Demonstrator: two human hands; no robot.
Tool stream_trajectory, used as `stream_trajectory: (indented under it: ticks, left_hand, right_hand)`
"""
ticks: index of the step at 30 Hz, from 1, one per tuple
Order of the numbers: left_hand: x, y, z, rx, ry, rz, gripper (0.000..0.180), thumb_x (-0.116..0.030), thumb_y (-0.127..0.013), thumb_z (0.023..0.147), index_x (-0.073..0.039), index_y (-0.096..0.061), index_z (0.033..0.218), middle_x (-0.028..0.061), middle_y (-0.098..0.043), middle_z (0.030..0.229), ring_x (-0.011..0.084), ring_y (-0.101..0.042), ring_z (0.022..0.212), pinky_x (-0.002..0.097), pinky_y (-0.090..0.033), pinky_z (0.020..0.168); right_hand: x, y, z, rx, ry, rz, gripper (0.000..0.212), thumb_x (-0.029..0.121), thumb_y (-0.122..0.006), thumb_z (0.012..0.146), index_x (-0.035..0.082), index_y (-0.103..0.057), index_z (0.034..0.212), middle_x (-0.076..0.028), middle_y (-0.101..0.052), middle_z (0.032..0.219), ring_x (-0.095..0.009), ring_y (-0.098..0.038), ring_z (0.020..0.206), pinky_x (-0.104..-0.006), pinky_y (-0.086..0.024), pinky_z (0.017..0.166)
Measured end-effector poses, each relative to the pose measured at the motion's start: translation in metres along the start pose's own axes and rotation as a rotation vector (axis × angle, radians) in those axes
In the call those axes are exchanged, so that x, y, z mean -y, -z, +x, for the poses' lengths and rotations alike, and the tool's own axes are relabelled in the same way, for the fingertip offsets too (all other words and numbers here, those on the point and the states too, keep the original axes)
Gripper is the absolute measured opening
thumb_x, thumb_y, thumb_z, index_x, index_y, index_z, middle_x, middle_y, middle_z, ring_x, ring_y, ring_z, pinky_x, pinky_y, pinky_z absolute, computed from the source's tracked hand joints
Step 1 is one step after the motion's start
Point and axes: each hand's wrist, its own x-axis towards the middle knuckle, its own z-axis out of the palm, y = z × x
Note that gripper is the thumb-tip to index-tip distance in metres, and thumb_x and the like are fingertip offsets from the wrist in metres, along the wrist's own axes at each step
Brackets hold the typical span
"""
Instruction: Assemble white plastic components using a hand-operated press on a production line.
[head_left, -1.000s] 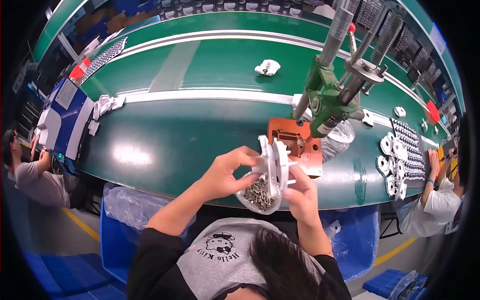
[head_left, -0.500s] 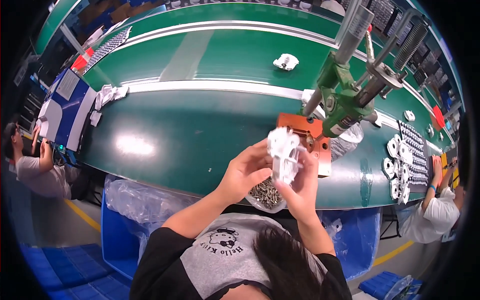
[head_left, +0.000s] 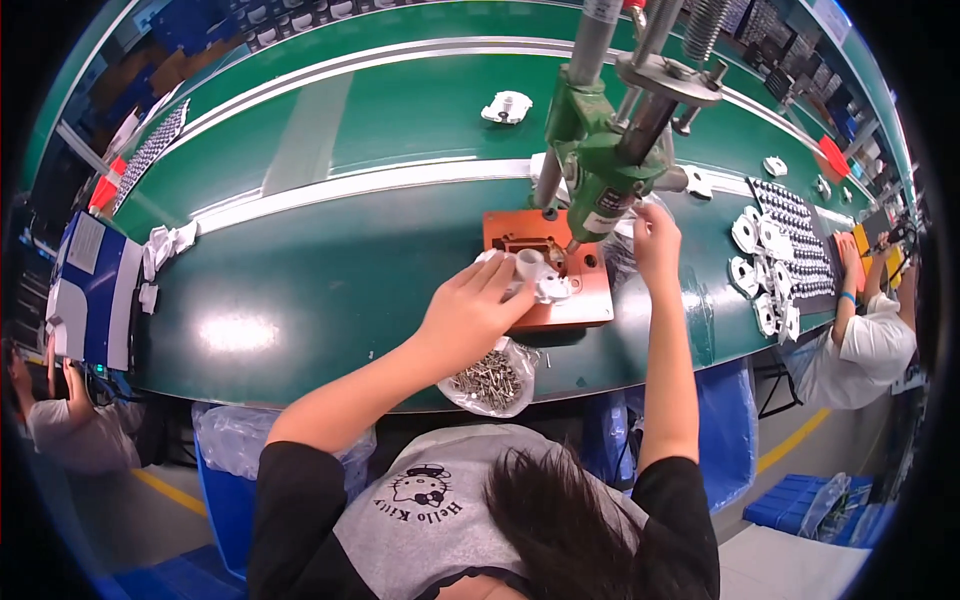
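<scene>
1. Left hand [head_left: 472, 305] holds the white part [head_left: 552, 288] on the orange block [head_left: 588, 312]
2. Right hand [head_left: 657, 247] curls near the green press [head_left: 600, 172]; cannot tell its grip
3. Probably light, stiff, slightly slippery; best held by outer edges

The green table [head_left: 300, 290] extends from left to right; a pale rail [head_left: 370, 180] runs along its far side; beyond it lies a green belt [head_left: 420, 110]; a bright light reflection [head_left: 238, 334] marks the table's left part; yellow lines [head_left: 170, 490] cross the grey floor [head_left: 110, 520].
</scene>
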Motion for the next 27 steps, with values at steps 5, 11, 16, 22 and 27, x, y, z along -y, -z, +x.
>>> stream_trajectory:
  ticks: [5, 11, 16, 22, 27]
  left_hand:
    - [0.0, -0.045, 0.012, -0.033, 0.024, 0.043, 0.03, -0.014, -0.06, 0.073, -0.004, -0.056, 0.102, 0.0245, -0.059, 0.107, 0.0358, -0.056, 0.106, 0.0421, -0.045, 0.091]
    - [0.006, -0.049, 0.007, 0.054, 0.048, -0.071, 0.027, -0.02, -0.06, 0.082, -0.008, -0.059, 0.106, 0.024, -0.055, 0.117, 0.0352, -0.051, 0.115, 0.0435, -0.038, 0.099]
    - [0.004, -0.048, 0.002, 0.038, 0.085, -0.165, 0.031, -0.029, -0.057, 0.086, -0.007, -0.058, 0.107, 0.0256, -0.051, 0.122, 0.037, -0.047, 0.118, 0.0441, -0.037, 0.099]
    - [0.003, -0.052, -0.002, 0.063, 0.161, -0.239, 0.035, -0.024, -0.059, 0.083, -0.009, -0.058, 0.114, 0.0206, -0.05, 0.126, 0.034, -0.042, 0.124, 0.0446, -0.031, 0.105]
    - [0.004, -0.051, -0.001, -0.017, 0.148, -0.225, 0.03, -0.022, -0.061, 0.081, -0.007, -0.059, 0.106, 0.0213, -0.054, 0.118, 0.0342, -0.048, 0.115, 0.044, -0.035, 0.101]
  right_hand:
    - [-0.049, -0.03, 0.03, 0.359, -0.07, -0.701, 0.018, 0.01, -0.052, 0.076, 0.001, -0.066, 0.083, -0.023, -0.064, 0.091, -0.039, -0.061, 0.086, -0.0467, -0.047, 0.081]
    - [-0.063, -0.029, 0.041, 0.421, -0.135, -0.54, 0.019, 0.01, -0.052, 0.076, 0.001, -0.063, 0.088, -0.024, -0.063, 0.09, -0.042, -0.061, 0.085, -0.0484, -0.05, 0.075]
    - [-0.057, -0.022, 0.044, 0.382, -0.156, -0.477, 0.019, 0.011, -0.054, 0.077, -0.001, -0.062, 0.09, -0.026, -0.062, 0.089, -0.044, -0.06, 0.085, -0.0483, -0.048, 0.074]
    - [-0.019, -0.005, 0.004, 0.347, -0.063, 0.341, 0.015, 0.008, -0.061, 0.081, -0.004, -0.057, 0.089, -0.011, -0.058, 0.07, -0.019, -0.056, 0.064, -0.0307, -0.045, 0.063]
    - [0.071, 0.003, -0.032, 0.367, -0.218, 0.493, 0.01, 0.003, -0.064, 0.078, -0.003, -0.065, 0.085, -0.008, -0.062, 0.081, -0.015, -0.058, 0.074, -0.0267, -0.046, 0.068]
